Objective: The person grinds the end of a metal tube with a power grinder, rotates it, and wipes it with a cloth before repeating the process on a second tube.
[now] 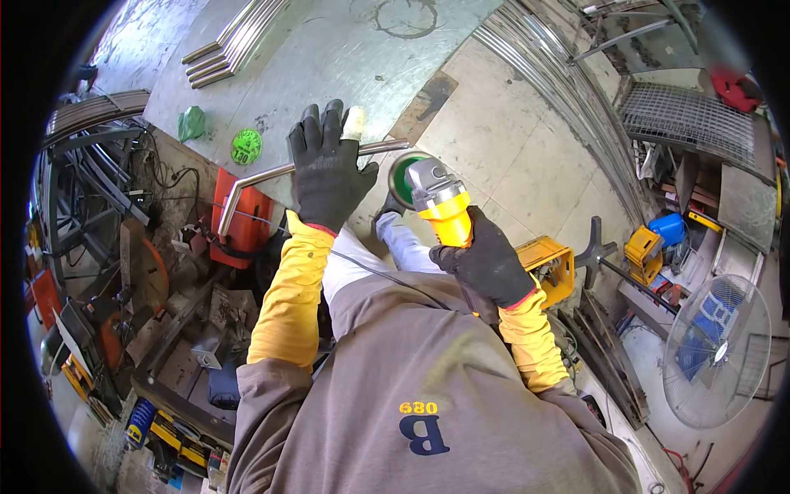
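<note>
My left hand, in a dark glove with one whitish fingertip, holds a bent metal tube down at the edge of the metal-topped table. Its fingers stretch over the tube and its thumb lies on the near side. In my right hand, also gloved, is a yellow angle grinder with a green disc. The disc is right beside the tube's right end. A dark cord runs from near my right hand across my front.
Bent tubes lie on the tabletop beside a green round sticker and a crumpled green piece. Long metal bars lie on the floor. A fan stands right, near a yellow crate. Left is a chop saw.
</note>
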